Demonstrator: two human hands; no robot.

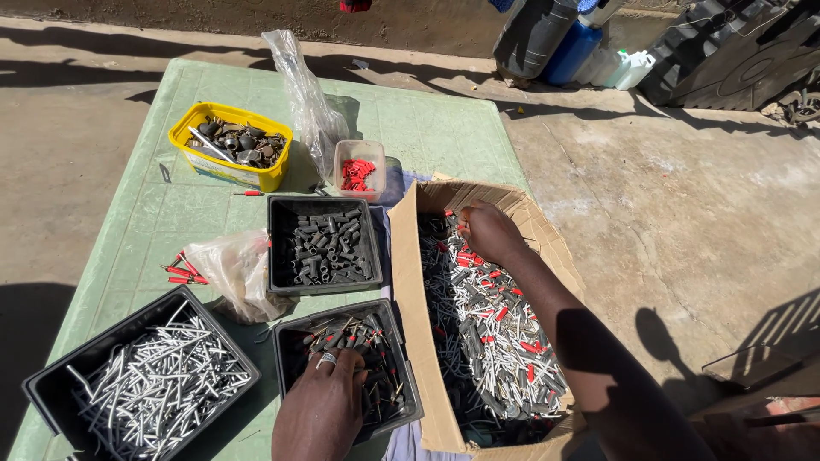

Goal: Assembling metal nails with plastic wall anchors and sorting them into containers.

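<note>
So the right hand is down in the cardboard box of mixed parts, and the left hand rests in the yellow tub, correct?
Not quite. The head view shows the right hand in the cardboard box of mixed parts, but the left hand rests in a black tray of dark parts, not the yellow tub, which sits untouched at the table's far side.

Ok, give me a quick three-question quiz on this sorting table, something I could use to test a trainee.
1. True or false: the right hand is inside the cardboard box.
2. Which container holds only bare silver pins? A) yellow tub B) black tray at the near left corner C) small clear tub
3. Fill in: the left hand rests in a black tray of dark sleeved pieces and wears a ____ on one finger.

Key: 1 true. 2 B. 3 ring.
</note>
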